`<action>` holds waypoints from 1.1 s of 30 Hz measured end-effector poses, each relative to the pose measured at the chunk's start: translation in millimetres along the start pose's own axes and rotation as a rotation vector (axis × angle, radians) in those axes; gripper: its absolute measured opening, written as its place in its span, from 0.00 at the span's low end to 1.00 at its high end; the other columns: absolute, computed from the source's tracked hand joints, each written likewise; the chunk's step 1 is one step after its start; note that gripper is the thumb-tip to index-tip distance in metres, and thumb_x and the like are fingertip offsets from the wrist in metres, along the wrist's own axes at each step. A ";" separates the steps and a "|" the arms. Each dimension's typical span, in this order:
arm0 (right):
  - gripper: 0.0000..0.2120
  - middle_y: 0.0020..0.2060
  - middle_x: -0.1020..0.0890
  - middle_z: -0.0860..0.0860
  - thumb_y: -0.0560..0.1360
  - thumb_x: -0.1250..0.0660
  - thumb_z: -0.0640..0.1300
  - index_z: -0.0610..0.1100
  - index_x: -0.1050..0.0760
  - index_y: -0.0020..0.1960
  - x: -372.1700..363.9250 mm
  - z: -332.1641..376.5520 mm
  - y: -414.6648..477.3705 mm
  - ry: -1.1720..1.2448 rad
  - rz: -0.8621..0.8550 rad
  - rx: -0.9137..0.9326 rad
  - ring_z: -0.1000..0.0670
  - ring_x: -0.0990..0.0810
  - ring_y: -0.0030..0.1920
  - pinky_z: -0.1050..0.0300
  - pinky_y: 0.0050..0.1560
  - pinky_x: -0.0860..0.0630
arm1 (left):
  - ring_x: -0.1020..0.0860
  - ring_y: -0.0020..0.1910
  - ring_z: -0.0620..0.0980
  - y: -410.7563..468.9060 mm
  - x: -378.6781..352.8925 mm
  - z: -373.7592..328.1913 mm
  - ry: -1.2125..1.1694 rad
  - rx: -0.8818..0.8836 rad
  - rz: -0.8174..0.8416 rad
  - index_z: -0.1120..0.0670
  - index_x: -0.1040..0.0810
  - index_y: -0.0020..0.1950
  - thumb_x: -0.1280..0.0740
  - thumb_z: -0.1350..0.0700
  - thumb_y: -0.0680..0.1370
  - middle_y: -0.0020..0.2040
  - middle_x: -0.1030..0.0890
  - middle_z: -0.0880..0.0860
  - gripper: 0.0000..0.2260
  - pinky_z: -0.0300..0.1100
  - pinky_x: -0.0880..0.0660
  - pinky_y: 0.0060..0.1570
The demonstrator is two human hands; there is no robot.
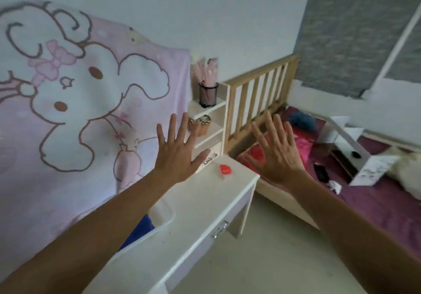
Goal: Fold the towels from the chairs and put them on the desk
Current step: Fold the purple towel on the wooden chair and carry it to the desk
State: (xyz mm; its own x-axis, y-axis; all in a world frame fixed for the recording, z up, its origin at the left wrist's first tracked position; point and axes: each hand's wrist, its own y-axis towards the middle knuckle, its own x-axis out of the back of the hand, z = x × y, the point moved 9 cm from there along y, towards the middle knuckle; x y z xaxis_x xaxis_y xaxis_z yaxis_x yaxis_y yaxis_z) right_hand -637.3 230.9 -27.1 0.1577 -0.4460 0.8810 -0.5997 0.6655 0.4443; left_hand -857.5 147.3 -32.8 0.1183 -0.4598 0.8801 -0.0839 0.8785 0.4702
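A white desk (205, 202) with a drawer runs from the lower left toward the middle. My left hand (177, 152) is held up over the desk's far end, fingers spread, holding nothing. My right hand (278, 154) is raised beside it past the desk's right edge, also spread and empty. A big pink blanket with a cartoon rabbit (75, 102) hangs over the back of the desk on the left. No chair or towel can be made out; a blue cloth (136, 230) peeks out under my left forearm.
A small red packet (225, 170) lies on the desk's far end. White shelves (211, 120) hold a black mesh pen cup (208, 94). To the right is a wooden bed (257, 93) with a purple sheet, papers and clutter. Pale floor lies below.
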 end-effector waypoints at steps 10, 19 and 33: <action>0.44 0.80 0.56 0.40 0.74 0.48 0.73 0.49 0.50 0.81 204.8 -327.6 -291.1 -0.296 -0.158 -0.519 0.36 0.56 0.79 0.32 0.76 0.53 | 0.60 0.78 0.62 49.5 134.7 -444.0 -0.248 -0.460 -0.223 0.48 0.53 0.80 0.57 0.30 0.77 0.81 0.58 0.57 0.36 0.69 0.52 0.71; 0.44 0.80 0.52 0.38 0.74 0.48 0.73 0.47 0.47 0.81 375.0 -513.1 -598.6 -0.737 -0.190 -1.007 0.35 0.52 0.79 0.34 0.77 0.53 | 0.59 0.79 0.60 12.9 236.3 -843.6 -0.636 -0.923 -0.372 0.49 0.49 0.80 0.54 0.31 0.78 0.81 0.56 0.56 0.35 0.70 0.54 0.71; 0.44 0.80 0.55 0.38 0.75 0.48 0.72 0.46 0.49 0.81 486.2 -678.4 -906.4 -1.127 0.056 -1.468 0.37 0.53 0.80 0.36 0.77 0.51 | 0.60 0.79 0.61 -126.3 305.0 -1302.5 -0.970 -1.388 -0.209 0.47 0.55 0.80 0.52 0.31 0.78 0.81 0.60 0.55 0.35 0.70 0.55 0.71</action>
State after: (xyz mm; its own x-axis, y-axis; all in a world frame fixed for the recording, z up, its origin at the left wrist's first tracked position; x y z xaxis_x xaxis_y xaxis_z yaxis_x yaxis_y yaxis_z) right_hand 515.2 -183.2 108.9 -0.7388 -0.1373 0.6597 0.5909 0.3388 0.7322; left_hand 478.0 64.7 91.1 -0.6307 -0.0163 0.7759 0.7760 0.0009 0.6307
